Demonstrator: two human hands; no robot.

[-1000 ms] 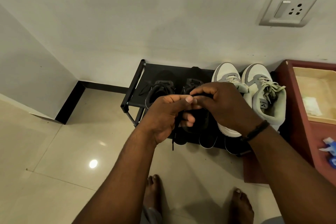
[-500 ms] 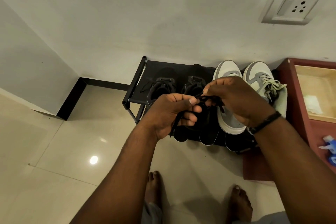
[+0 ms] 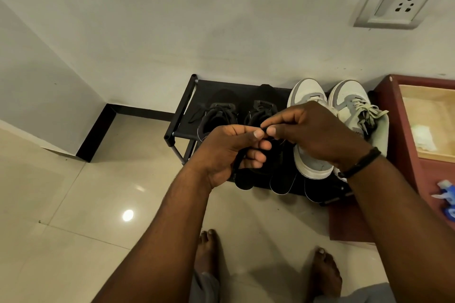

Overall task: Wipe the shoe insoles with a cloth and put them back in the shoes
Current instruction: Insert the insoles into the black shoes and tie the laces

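Observation:
My left hand (image 3: 229,152) and my right hand (image 3: 315,133) meet above a black shoe rack (image 3: 186,108). Both pinch a black shoelace (image 3: 236,167) between thumb and fingers, and the lace runs down through my left palm. Two black shoes (image 3: 216,118) (image 3: 261,112) stand on the rack's top shelf, the right one partly behind my hands. A pair of white and grey sneakers (image 3: 352,103) stands beside them on the right. Dark rounded shapes (image 3: 280,184) stick out at the rack's front edge; whether they are insoles or shoe toes I cannot tell.
A red-brown wooden unit (image 3: 394,115) with a pale tray holding a white cloth (image 3: 423,138) stands right of the rack. Blue and white items (image 3: 443,197) lie on its near part. A wall socket (image 3: 394,5) is above. My bare feet (image 3: 206,251) stand on glossy tiles.
My right hand pulled the lace a little to the right, then came back so its fingertips now meet my left thumb. The view has shifted slightly.

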